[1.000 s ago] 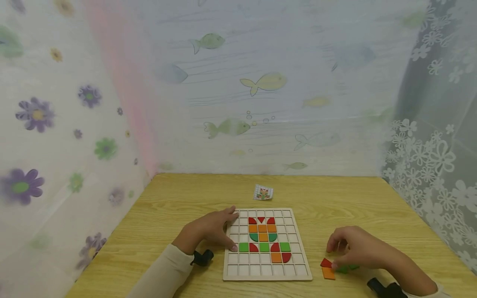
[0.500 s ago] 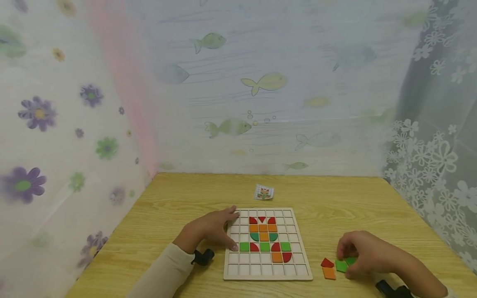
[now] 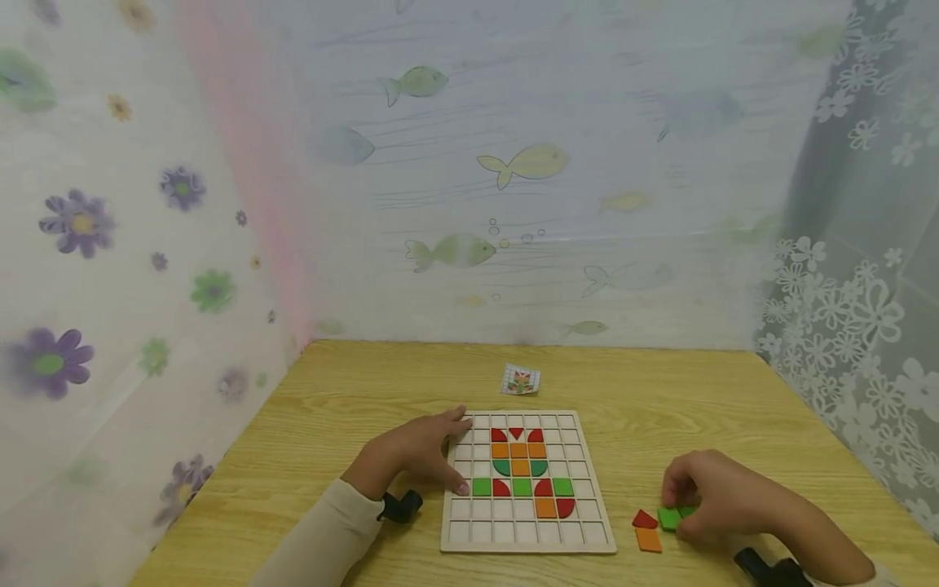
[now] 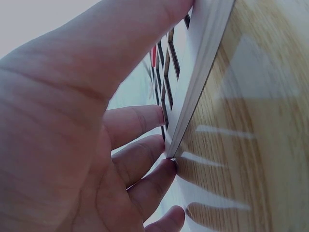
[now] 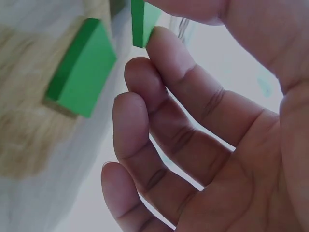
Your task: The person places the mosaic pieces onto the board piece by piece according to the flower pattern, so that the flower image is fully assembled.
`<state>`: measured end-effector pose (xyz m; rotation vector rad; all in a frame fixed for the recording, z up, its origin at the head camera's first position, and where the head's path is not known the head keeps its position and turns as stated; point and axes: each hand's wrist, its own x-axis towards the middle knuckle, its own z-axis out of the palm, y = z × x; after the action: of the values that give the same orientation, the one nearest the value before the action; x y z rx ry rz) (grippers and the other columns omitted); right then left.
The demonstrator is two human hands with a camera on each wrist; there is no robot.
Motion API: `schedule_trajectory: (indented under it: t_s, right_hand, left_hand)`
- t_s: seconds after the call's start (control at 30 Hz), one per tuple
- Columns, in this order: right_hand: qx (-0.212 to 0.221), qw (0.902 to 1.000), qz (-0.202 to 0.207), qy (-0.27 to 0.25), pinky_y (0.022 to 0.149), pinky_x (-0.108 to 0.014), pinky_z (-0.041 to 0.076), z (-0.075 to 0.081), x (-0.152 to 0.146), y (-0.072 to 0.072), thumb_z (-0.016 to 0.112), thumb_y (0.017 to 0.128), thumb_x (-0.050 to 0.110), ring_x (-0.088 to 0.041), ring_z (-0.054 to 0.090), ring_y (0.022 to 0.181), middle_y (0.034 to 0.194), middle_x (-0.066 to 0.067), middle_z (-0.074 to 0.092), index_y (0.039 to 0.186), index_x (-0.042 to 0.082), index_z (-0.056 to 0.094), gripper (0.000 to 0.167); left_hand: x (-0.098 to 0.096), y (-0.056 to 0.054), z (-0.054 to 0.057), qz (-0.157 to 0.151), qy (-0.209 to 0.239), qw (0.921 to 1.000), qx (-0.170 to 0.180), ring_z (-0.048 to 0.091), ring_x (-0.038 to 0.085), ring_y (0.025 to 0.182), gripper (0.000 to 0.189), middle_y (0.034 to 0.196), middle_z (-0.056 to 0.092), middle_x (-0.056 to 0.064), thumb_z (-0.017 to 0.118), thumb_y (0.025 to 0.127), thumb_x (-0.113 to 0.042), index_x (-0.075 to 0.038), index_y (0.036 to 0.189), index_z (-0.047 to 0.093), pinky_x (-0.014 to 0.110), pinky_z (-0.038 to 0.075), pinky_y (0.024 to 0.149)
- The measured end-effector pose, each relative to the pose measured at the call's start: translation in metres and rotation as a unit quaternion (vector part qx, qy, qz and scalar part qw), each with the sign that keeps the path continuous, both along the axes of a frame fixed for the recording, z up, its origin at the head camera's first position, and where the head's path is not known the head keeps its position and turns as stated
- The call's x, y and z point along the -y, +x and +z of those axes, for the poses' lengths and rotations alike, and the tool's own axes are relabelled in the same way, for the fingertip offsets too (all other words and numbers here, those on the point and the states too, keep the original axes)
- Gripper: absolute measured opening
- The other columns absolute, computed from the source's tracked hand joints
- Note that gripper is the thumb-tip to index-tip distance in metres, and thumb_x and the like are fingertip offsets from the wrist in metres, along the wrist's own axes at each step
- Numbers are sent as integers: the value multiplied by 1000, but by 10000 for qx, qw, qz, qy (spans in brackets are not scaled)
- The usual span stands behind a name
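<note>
A pale wooden grid board (image 3: 493, 532) lies on the table, with red, orange and green tiles set in a pattern in its cells. My left hand (image 3: 420, 448) rests on the board's left side in the head view, thumb and fingers spread; in the left wrist view the fingertips (image 4: 155, 116) touch the board's edge (image 4: 200, 72). To the right of the board, my right hand (image 3: 722, 499) pinches a green square tile (image 5: 138, 24) between thumb and index finger. A second green tile (image 5: 82, 72) lies close to the fingers, partly hidden by them in the head view.
A red triangle tile (image 3: 644, 519) and an orange square tile (image 3: 649, 540) lie between the board and my right hand. Behind the board sits a small printed pattern card (image 3: 521, 380). Fish-patterned curtain (image 3: 469, 163) hangs at the table's far edge.
My right hand has moved right from over the red and orange tiles to the green ones, then slightly back left, with one green tile shifting. The left hand stays on the board.
</note>
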<state>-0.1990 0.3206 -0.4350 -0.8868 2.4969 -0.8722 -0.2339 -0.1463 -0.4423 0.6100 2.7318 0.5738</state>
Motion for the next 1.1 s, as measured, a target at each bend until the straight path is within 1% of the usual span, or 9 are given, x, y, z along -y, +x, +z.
schedule_trajectory:
  t_s: [0.13,0.27,0.4,0.6,0.83,1.1]
  right_hand:
    - [-141,9999,12,-10,60,-24,45,5,9,0,85,70,9,-2,52,70,80,7,66,86,19,70,24]
    - [-161,9998,85,-105,54,-25,42,9,16,0,85,72,8,-1,48,65,75,6,61,85,19,70,23]
    - [-268,9993,192,-188,55,-25,44,12,23,0,86,73,10,-1,49,65,75,5,62,86,19,70,22]
    - [-449,9985,276,-142,58,-25,48,13,33,-3,87,74,13,-1,52,67,77,5,65,86,21,70,22]
    - [-362,9987,342,-147,59,-26,50,18,45,-3,88,77,19,-4,55,68,80,4,67,88,22,70,21]
    - [-594,9975,391,-51,60,-25,50,19,60,-4,86,73,11,-3,56,69,80,7,67,86,25,70,25]
  left_hand:
    - [0,0,0,-6,3,10000,-11,26,32,158,110,173,20,1,91,72,-57,-22,162,39,57,32,123]
    - [0,0,0,-8,21,10000,-18,26,32,158,110,173,20,1,91,71,-57,-22,162,39,57,33,122]
    - [1,0,-2,-3,13,10000,-34,26,32,158,110,173,20,0,91,71,-58,-23,162,39,57,33,122]
    - [1,-1,-3,-10,25,10000,-49,27,32,157,111,173,20,0,91,71,-59,-23,162,39,56,34,122]
    - [1,0,-2,-12,42,10000,-42,28,32,157,110,173,21,1,91,71,-58,-23,162,39,57,34,122]
    - [1,-1,-3,0,54,10000,-55,27,33,157,111,173,21,1,91,70,-59,-24,162,40,58,33,122]
